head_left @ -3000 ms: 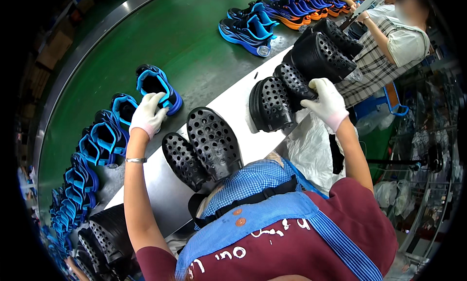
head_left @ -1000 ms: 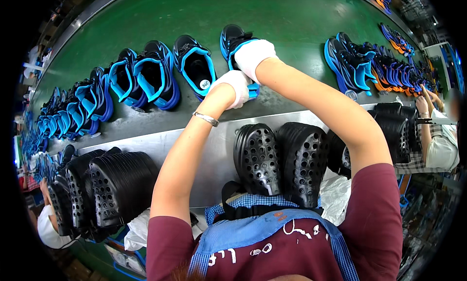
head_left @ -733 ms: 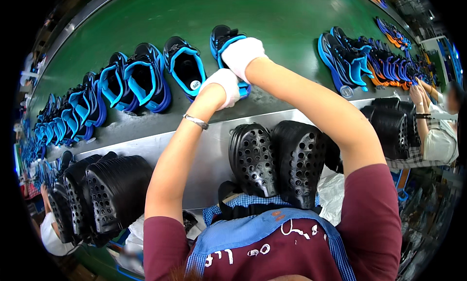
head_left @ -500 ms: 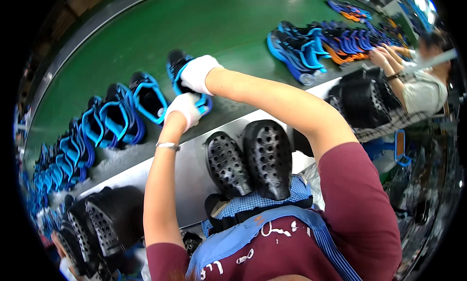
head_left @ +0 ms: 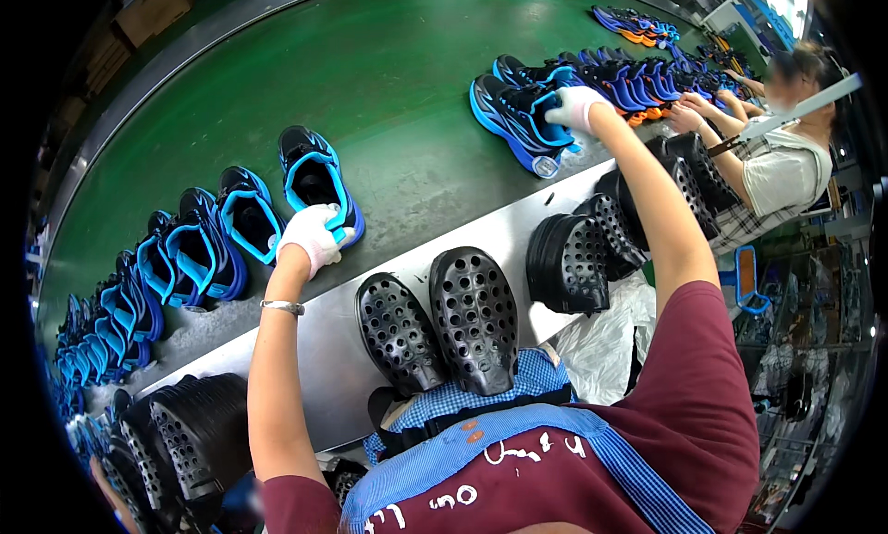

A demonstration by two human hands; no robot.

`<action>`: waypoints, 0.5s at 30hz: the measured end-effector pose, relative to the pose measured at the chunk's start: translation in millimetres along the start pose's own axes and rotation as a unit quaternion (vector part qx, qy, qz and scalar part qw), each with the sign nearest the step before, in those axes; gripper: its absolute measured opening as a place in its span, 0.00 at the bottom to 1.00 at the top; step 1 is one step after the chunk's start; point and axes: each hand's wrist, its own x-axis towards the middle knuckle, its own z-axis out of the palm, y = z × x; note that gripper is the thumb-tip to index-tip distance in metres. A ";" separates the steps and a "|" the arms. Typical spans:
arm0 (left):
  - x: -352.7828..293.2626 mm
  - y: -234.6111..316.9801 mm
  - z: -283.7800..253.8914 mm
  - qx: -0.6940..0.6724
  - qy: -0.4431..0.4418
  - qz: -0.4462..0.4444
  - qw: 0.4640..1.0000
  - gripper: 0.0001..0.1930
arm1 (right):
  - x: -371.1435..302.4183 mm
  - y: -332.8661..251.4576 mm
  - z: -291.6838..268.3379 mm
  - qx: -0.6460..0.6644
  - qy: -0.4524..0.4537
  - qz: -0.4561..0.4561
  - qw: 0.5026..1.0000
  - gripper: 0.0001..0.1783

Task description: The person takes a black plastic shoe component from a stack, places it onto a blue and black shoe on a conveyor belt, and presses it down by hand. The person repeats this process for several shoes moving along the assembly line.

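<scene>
Left hand (head_left: 316, 233) in a white knit glove is clamping the heel of a black mesh sneaker with a bright blue collar and sole (head_left: 314, 178), which is sitting left of centre, toe pointing up the frame. Right hand (head_left: 577, 109), also white-gloved, is overlapping the collar of another black-and-blue sneaker (head_left: 511, 122) in the upper right; honestly can't tell if those fingers are pinching it or just touching. Both shoes are resting on a broad green surface (head_left: 388, 99). More black-and-blue sneakers (head_left: 194, 252) are lining up toward the lower left. Closer in, two black plastic foot-shaped pieces full of round holes (head_left: 476, 321) are lying side by side at the edge of a silvery metal worktop (head_left: 324, 358), and a nested black stack (head_left: 566, 261) is sitting right of them.
</scene>
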 end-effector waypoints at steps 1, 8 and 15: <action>-0.3 2.1 0.4 -0.001 0.000 -0.003 1.000 0.16 | 11.7 5.8 20.7 -0.014 0.018 0.013 1.000 0.26; -4.5 -11.8 10.5 -0.038 0.002 -0.053 0.998 0.18 | 36.0 -59.2 36.3 0.100 0.051 -0.093 0.989 0.18; -4.0 -10.1 11.0 -0.042 0.026 -0.051 0.997 0.19 | -8.4 -177.4 17.8 0.166 0.020 -0.172 0.971 0.23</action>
